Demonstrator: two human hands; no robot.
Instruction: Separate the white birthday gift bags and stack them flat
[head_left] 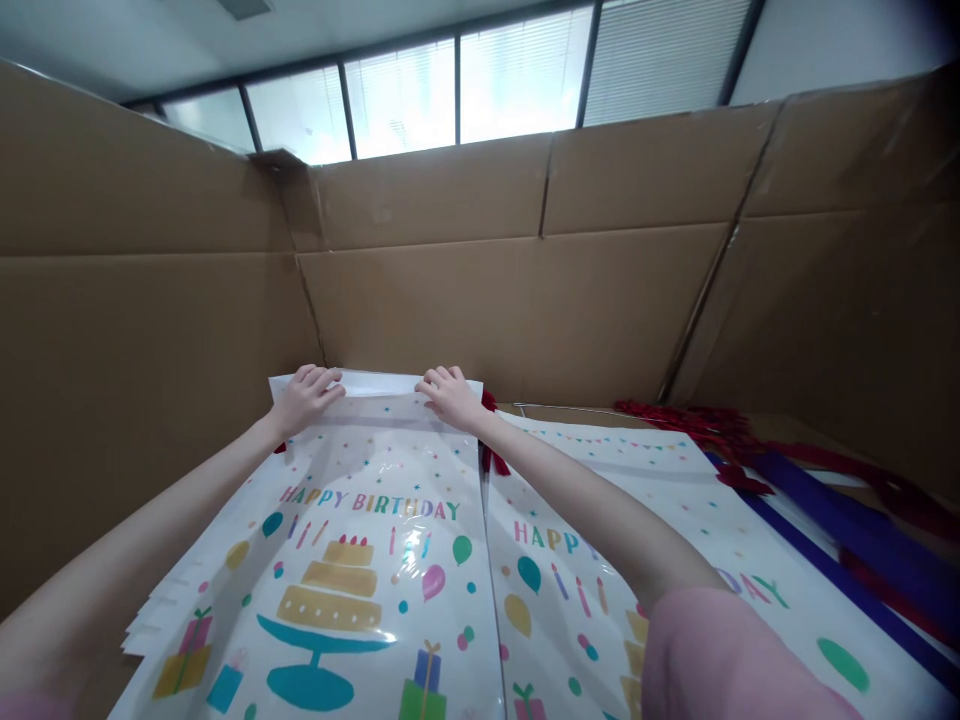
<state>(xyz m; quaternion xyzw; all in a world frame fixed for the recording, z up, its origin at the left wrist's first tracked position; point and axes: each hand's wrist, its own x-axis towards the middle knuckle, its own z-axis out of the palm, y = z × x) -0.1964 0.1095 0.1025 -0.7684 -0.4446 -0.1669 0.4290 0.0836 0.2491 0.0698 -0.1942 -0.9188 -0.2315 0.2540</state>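
A glossy white sheet (375, 460) printed with "HAPPY BIRTHDAY", a cake and balloons lies on a stack at the left. My left hand (306, 398) has its fingers bent over the left part of its top edge. On the right part of that same edge, my right hand (450, 396) rests with curled fingers. Between the hands, a pale strip shows along the top. To the right lies a second printed sheet (630, 462), partly hidden under my right forearm.
Tall cardboard walls (450, 300) stand at the left, back and right. Red ribbons (705, 430) and purple-blue ribbons (825, 500) lie at the right. A thin rod (562, 407) runs behind the second sheet. Windows (405, 95) show above the cardboard.
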